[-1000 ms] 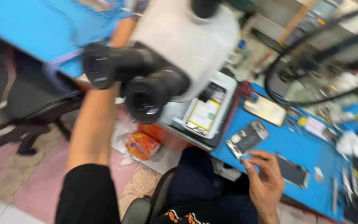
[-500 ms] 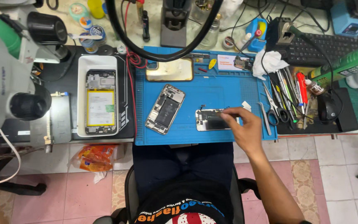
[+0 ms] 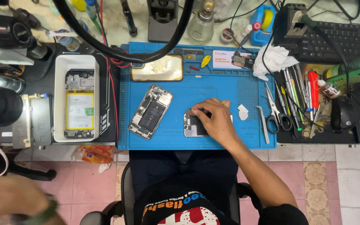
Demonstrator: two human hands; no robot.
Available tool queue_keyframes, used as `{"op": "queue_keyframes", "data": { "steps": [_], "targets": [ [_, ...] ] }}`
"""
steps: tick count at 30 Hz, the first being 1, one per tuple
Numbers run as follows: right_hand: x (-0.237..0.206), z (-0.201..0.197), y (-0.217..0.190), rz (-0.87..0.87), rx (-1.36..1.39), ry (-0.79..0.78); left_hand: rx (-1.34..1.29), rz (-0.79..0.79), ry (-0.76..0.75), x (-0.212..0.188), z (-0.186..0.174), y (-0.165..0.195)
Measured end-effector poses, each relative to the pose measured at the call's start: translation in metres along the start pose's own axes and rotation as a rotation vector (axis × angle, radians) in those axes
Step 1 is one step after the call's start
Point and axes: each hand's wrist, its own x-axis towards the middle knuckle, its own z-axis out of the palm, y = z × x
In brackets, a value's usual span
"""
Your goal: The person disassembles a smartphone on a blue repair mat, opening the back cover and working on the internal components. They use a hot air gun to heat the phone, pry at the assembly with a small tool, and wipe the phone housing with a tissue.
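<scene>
My right hand (image 3: pixel 214 118) lies on the blue work mat (image 3: pixel 230 89), fingers curled over a small opened phone (image 3: pixel 191 126) and pressing on its top edge. Only the phone's left part shows past the hand. A second opened phone (image 3: pixel 151 111) lies tilted just to its left, untouched. My left hand (image 3: pixel 9 199) is a blur at the bottom left, low over the floor and away from the bench. Something dark and green shows at its edge, and I cannot tell whether the hand holds it.
A white tray (image 3: pixel 59 83) holds a phone with a yellow battery (image 3: pixel 79 109). A microscope (image 3: pixel 5 33) stands at the far left. Scissors (image 3: pixel 278 116), tweezers (image 3: pixel 264 123) and hand tools lie right of the mat, beside a mouse (image 3: pixel 343 112) and keyboard (image 3: pixel 346 39). An orange wrapper (image 3: pixel 94 153) lies below the bench.
The view swung from the microscope to straight down on the bench. My left arm came off the microscope and dropped to the lower left. My right hand stays on the small opened phone.
</scene>
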Motion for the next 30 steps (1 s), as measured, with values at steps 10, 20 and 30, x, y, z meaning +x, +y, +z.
{"op": "queue_keyframes", "data": {
  "steps": [10, 20, 30],
  "targets": [
    [0.001, 0.003, -0.001, -0.066, 0.030, 0.038, -0.646, 0.592, -0.827, -0.122, -0.007, 0.227],
    [-0.001, 0.000, -0.006, -0.006, 0.012, 0.014, -0.546, 0.669, -0.893, -0.126, 0.017, 0.244],
    [-0.020, -0.022, -0.003, -0.252, -0.243, 0.040, -0.502, 0.746, -0.935, -0.125, 0.017, 0.245]
  ]
}}
